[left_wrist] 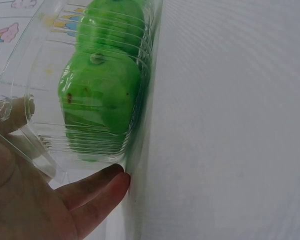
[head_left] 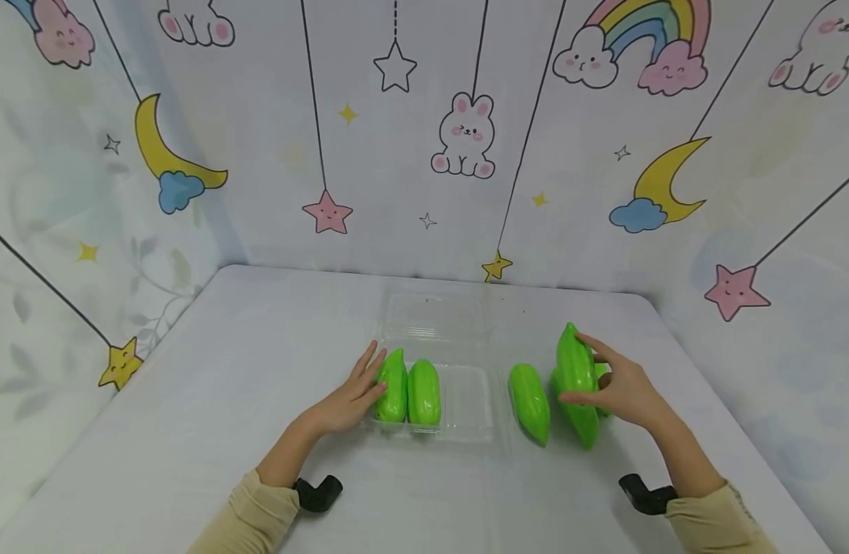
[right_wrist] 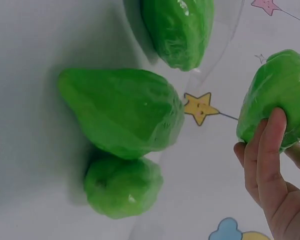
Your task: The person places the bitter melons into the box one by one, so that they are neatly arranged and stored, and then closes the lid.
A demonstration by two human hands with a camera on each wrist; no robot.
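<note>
My right hand [head_left: 628, 388] holds a bright green, tapered, fruit-like piece [head_left: 575, 362] between thumb and fingers, raised off the table in the right wrist view. Below it lie another long green piece [right_wrist: 125, 112] and a smaller-looking green piece [right_wrist: 122, 187], touching each other. One more green piece [head_left: 530, 404] lies just left of these. A clear plastic box [head_left: 469, 396] holds two green pieces side by side, the left one [head_left: 392, 388] and the right one [head_left: 424, 392]. Against the box's left side rests my left hand [head_left: 348, 396], fingers fairly straight and spread.
The box's clear lid [head_left: 434, 315] lies folded back behind it. A white table [head_left: 258, 369] carries everything, with a patterned cloth wall [head_left: 397, 154] behind and at both sides. Black wrist devices [head_left: 318, 494] are on both wrists.
</note>
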